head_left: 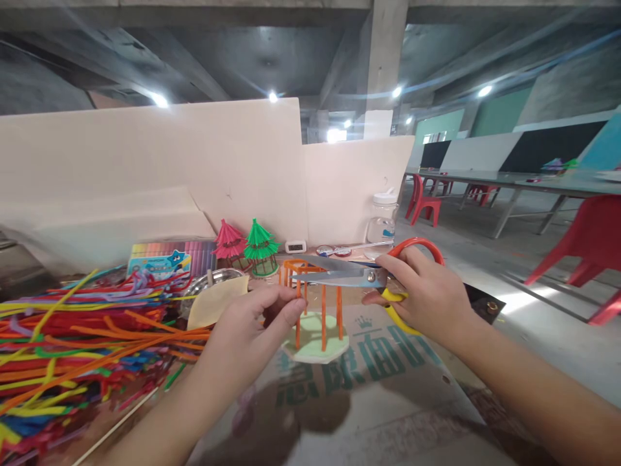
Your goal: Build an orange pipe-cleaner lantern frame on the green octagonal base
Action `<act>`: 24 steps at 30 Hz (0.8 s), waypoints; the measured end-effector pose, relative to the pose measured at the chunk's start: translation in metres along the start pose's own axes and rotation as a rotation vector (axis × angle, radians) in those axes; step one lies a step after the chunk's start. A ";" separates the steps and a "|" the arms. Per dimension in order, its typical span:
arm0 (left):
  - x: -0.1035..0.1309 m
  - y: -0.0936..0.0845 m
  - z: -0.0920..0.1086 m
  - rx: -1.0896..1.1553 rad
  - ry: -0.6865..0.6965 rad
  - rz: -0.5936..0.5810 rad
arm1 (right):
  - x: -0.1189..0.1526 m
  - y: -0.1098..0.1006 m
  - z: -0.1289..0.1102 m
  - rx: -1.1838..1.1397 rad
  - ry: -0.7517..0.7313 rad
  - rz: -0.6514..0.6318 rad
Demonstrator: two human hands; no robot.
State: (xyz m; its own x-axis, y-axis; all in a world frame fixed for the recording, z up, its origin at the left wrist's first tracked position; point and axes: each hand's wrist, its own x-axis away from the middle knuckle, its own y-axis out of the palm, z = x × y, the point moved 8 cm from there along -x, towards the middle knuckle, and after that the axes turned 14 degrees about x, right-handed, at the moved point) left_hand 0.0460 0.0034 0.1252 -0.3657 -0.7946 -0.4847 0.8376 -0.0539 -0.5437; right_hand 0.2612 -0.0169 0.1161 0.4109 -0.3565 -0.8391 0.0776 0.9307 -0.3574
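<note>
Right hand (pixel 427 294) on red-and-yellow-handled scissors (pixel 371 277), blades parted at top of orange pipe-cleaner frame (pixel 323 317). Left hand (pixel 252 323) pinches a front post. Pale green base (pixel 317 353) below grip; pink (pixel 230 243) and green pagoda models (pixel 261 246) behind it.

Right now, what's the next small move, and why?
I'd line up the scissors with the left hand steady before closing them: the blades are open across the orange frame's top, the left fingertips pinch a post just below, and this view can't settle the blades' depth.
</note>
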 end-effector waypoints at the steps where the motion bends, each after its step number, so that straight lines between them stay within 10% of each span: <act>1: 0.000 0.000 0.001 0.001 0.004 0.002 | 0.000 0.000 0.000 0.009 -0.003 0.001; 8: -0.002 -0.001 -0.001 0.019 0.012 0.029 | 0.001 0.007 0.008 -0.124 0.076 -0.081; 16: 0.000 0.011 -0.019 0.116 -0.047 0.041 | 0.021 0.047 -0.018 -1.285 0.643 -0.487; 24: 0.006 0.030 -0.014 0.194 -0.063 0.004 | 0.025 0.036 -0.037 -1.400 0.694 -0.325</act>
State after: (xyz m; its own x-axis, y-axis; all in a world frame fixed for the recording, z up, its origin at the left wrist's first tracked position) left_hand 0.0633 0.0056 0.0962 -0.3412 -0.8309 -0.4396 0.9038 -0.1615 -0.3962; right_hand 0.2410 0.0047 0.0671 0.0389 -0.8462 -0.5315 -0.9431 0.1446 -0.2993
